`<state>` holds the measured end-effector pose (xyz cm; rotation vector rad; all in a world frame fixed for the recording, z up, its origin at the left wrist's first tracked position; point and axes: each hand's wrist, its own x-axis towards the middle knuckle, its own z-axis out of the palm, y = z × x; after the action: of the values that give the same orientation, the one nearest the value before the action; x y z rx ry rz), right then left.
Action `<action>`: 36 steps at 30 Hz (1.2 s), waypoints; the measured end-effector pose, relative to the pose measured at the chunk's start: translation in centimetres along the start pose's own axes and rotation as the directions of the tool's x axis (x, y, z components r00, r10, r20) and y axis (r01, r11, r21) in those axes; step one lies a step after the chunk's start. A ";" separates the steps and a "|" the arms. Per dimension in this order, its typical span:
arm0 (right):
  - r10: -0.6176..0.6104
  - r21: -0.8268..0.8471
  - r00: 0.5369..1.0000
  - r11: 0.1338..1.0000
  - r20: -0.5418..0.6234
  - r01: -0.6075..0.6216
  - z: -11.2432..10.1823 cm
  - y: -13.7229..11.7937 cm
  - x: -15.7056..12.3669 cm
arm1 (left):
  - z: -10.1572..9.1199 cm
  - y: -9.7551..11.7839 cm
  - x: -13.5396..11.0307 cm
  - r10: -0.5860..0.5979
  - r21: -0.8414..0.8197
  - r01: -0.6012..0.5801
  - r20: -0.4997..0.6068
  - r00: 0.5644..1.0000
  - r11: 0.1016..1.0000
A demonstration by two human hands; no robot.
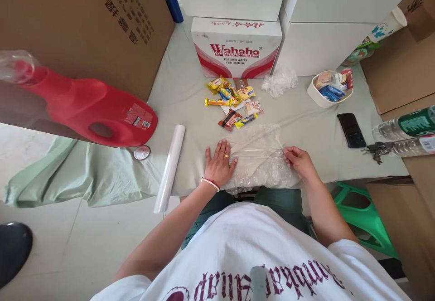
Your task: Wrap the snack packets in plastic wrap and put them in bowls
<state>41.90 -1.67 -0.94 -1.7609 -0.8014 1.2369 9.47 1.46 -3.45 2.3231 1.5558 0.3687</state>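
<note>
A crinkled sheet of clear plastic wrap (260,160) lies on the cloth-covered table in front of me, its near edge hanging over the table's front. My left hand (218,165) rests flat on the sheet's left side with fingers stretched out. At the right edge, my right hand (299,161) pinches the plastic between thumb and fingers. Just beyond the sheet is a loose pile of wrapped snacks (233,97) in yellow, brown and orange packets. To the left lies a roll of plastic wrap (171,167), its lower end jutting past the table edge.
A red jug (98,106) and a tall cardboard box (102,20) stand left. Behind the snacks are a Wahaha carton (236,49) and a crumpled plastic ball (279,81). Rightward are a white tub of snacks (322,99), a phone (351,130), keys (376,150) and plastic bottles (404,126).
</note>
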 end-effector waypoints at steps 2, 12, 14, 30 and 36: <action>-0.006 0.008 1.000 1.000 0.007 0.006 -0.1 0.3 -0.5 | -0.1 0.1 0.0 -0.002 0.035 0.002 0.014 1.000 0.999; -0.115 -0.261 0.993 0.959 0.003 0.112 -0.3 1.5 -0.4 | -1.5 -0.2 -0.9 -0.024 0.207 0.006 0.084 0.996 0.978; -0.129 -0.362 0.990 0.922 0.048 0.138 -1.1 1.2 -0.1 | -1.6 -0.6 -1.3 -0.025 0.218 0.006 0.082 0.996 0.976; -0.409 -0.784 0.776 0.196 0.481 0.589 9.8 -12.6 15.8 | -1.5 -1.3 -1.9 -0.004 0.242 -0.018 0.089 0.996 0.970; -0.250 -0.874 0.866 0.115 0.434 0.472 9.1 -15.5 17.2 | -1.3 -1.4 -1.8 -0.005 0.238 -0.017 0.090 0.996 0.971</action>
<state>38.01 22.44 3.87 -2.0957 -2.4050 0.4187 7.15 0.44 -2.85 2.4847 1.6276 0.0779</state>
